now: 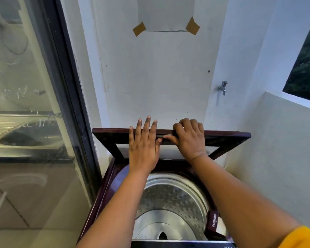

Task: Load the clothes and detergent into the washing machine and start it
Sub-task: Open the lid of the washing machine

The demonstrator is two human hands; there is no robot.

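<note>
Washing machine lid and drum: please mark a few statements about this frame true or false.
1. The lid stands raised. True.
2. Clothes are already loaded. False: the drum shows only bare metal.
3. The right hand curls its fingers over the lid's top edge. True.
4. One hand holds a detergent bottle. False: the left hand lies flat on the lid, fingers straight.
5. A tap is fixed to the wall at the right. True.

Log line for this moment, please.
lid raised | left hand flat on lid | right hand grips lid edge | drum shows no clothes
</note>
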